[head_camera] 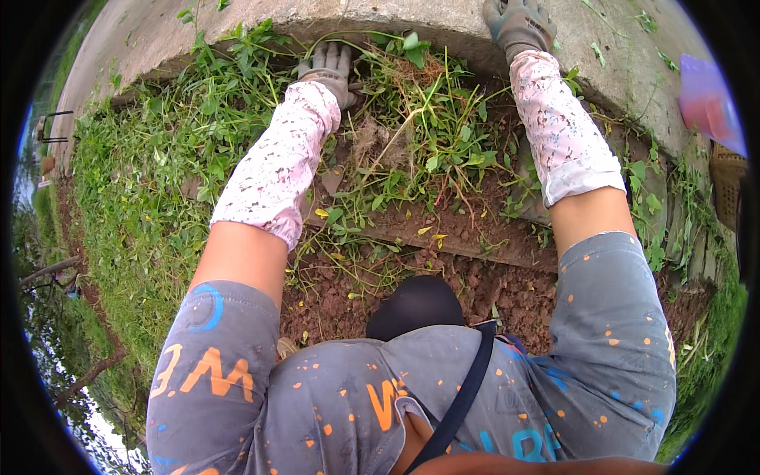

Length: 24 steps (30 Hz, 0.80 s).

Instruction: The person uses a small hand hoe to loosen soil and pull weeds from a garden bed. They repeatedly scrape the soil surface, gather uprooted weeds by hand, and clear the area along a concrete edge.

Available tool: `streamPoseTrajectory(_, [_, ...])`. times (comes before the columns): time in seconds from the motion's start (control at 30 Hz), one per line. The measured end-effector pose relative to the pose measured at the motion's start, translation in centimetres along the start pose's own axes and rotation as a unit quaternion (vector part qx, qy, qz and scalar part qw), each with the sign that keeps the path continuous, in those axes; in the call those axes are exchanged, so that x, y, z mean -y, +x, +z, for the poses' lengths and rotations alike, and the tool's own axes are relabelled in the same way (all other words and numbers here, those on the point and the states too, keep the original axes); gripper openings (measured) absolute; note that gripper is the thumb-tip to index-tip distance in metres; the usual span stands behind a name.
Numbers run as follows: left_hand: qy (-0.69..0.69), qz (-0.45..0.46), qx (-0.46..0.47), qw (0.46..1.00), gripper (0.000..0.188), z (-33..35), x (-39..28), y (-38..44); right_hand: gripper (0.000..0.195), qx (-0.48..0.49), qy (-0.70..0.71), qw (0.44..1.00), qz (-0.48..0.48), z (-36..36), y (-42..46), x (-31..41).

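Note:
My left hand, in a grey knit work glove, lies back up at the foot of a concrete slab edge. Its fingers point at the slab's side, straight and slightly apart; the palm is hidden. Right beside it is a clump of uprooted weeds with tangled dry roots. My right hand, gloved alike, is on top of the slab at the picture's upper rim. Its fingertips are cut off, and a small dark spot shows by the thumb; whether it grips anything is unclear.
Dense green weeds grow along the slab on the left. Reddish broken soil and a flat board-like strip lie before my knee. A translucent purple container and a brown woven basket stand at far right.

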State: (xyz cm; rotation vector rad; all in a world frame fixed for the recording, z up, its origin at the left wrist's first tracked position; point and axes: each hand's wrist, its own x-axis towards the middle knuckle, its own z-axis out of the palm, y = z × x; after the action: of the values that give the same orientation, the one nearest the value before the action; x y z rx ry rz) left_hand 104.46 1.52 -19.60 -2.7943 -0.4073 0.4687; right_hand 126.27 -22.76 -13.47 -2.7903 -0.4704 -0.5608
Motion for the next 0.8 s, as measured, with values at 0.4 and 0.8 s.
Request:
streamPoseTrajectory(0.4, [-0.164, -0.017, 0.232, 0.958, 0.051, 1.2, 1.4, 0.4, 0.036, -0.015, 0.004, 1.000, 0.006, -0.5, -0.1, -0.3])
streamPoseTrajectory(0.8, [-0.633, -0.132, 0.251, 0.720, 0.025, 6.8, -2.6, -24.1, 0.052, 0.039, -0.059, 0.997, -0.010, 1.1, 0.5, -0.5])
